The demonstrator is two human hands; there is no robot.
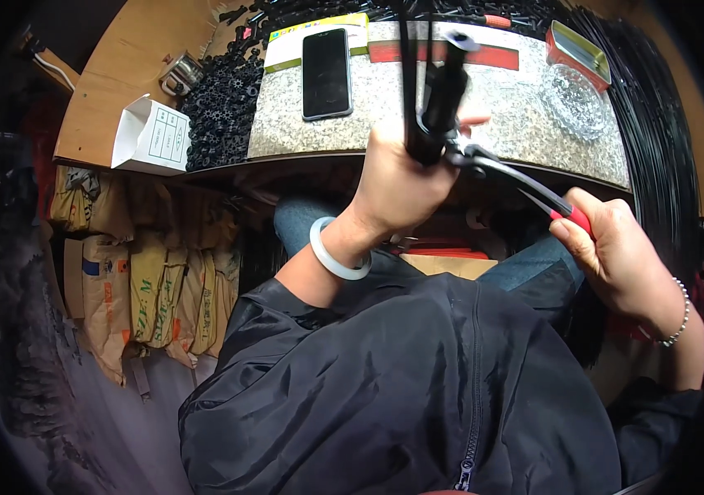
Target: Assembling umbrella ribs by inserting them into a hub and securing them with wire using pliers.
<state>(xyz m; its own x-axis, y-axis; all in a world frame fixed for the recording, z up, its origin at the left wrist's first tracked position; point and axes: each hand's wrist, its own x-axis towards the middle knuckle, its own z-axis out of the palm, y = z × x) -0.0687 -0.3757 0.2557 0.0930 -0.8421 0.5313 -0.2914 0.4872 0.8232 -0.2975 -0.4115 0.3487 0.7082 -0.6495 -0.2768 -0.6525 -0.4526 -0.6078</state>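
My left hand (401, 181), with a pale bangle at its wrist, is closed around a black tubular piece (445, 87) that points up and away from me. Thin black rods run upward beside the tube; it looks like part of an umbrella frame, though I cannot be sure. My right hand (620, 252), wearing a beaded bracelet, grips the red handles of a pair of pliers (525, 183). The jaws meet the base of the tube next to my left fingers; exactly what they bite is too small to make out.
On the speckled board (282, 136) lie a black phone (326, 74), a red strip (484, 58), a clear glass dish (575, 101) and an open tin (576, 54). Small black parts (220, 107) pile up left, beside a white box (154, 136). Long black rods (653, 107) lie right. Sacks (108, 289) stand below.
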